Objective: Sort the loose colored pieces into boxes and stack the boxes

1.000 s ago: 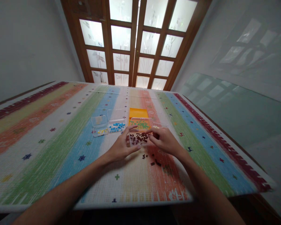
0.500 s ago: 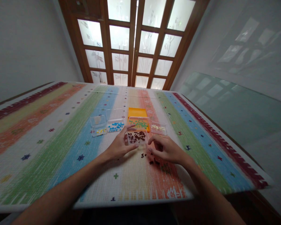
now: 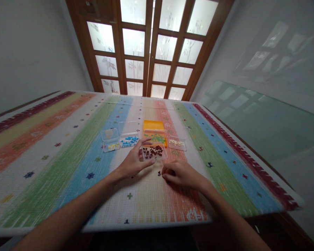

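My left hand is closed around the left side of a clear plastic box, thumb at its near edge and fingers behind it. Loose dark brown toy bricks lie inside. Close in front of the box, my right hand is lowered to the cloth with thumb and forefinger pinched together. Whatever is between those fingertips is hidden. Right beside them lie a few tiny brown pieces on the cloth.
Behind the box stand an open orange case with green pieces, a clear box of blue pieces, one of yellow pieces and one of cream pieces. A striped tablecloth covers the table.
My right hand has moved down toward the tiny brown pieces, and its fingers have closed to a pinch. The larger brown bricks near it are now covered. My left hand stays on the box.
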`<state>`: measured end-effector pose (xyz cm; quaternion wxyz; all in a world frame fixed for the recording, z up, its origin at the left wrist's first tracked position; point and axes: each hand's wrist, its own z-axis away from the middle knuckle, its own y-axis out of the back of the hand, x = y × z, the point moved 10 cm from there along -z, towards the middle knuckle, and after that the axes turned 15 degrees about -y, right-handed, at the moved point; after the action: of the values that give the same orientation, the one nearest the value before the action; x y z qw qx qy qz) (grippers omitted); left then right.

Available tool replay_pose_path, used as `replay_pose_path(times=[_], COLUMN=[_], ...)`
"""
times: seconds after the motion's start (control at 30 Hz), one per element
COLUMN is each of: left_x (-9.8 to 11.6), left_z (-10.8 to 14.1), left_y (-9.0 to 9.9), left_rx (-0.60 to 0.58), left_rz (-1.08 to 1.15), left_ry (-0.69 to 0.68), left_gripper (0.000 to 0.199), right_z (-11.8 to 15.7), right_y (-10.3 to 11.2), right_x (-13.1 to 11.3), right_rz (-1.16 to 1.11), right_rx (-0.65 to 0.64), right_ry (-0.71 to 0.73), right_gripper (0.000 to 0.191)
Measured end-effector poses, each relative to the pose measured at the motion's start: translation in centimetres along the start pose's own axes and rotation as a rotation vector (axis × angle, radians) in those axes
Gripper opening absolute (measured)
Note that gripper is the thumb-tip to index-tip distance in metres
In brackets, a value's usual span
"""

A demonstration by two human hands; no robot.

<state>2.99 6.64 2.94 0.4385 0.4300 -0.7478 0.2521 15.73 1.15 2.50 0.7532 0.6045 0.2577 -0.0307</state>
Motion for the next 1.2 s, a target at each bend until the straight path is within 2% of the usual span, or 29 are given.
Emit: replay_pose_path(times=[0.33, 0.5, 0.57, 0.67, 0.77, 0.97, 1.2], left_x=[0.4, 0.4, 0.2, -0.1, -0.2, 0.1, 0.5], left_z=[0.0, 0.0, 0.0, 0.1, 0.2, 0.2, 0.1], left_y=[0.1, 0.1, 0.1, -0.1, -0.3, -0.7, -0.9], left_rx=[-0.001, 0.009, 0.009, 0.005, -0.007, -0.020, -0.027], left_rz=[-0.044, -0.024, -0.013, 0.019, 0.041, 0.047, 0.053], left_ry=[-0.003, -0.005, -0.008, -0.011, -0.013, -0.024, -0.025], left_gripper=[0.074, 0.074, 0.075, 0.075, 0.074, 0.070, 0.071], right_z=[-0.2, 0.2, 0.3, -0.1, -1.5, -4.7, -5.5], right_y=[0.1, 1.6, 3.2, 5.9, 7.1, 6.2, 5.4], right_x=[0.8, -0.4, -1.1, -1.9, -2.6, -3.1, -2.9], right_rz=[-0.050, -0.186, -0.255, -0.320, -0.307, -0.177, -0.115], right_rx=[-0.026, -0.059, -0.006, 0.142, 0.245, 0.324, 0.338], right_ry=[-0.095, -0.020, 0.034, 0.098, 0.113, 0.032, -0.025], right_gripper=[0.015, 0.012, 0.011, 0.013, 0.014, 0.011, 0.012])
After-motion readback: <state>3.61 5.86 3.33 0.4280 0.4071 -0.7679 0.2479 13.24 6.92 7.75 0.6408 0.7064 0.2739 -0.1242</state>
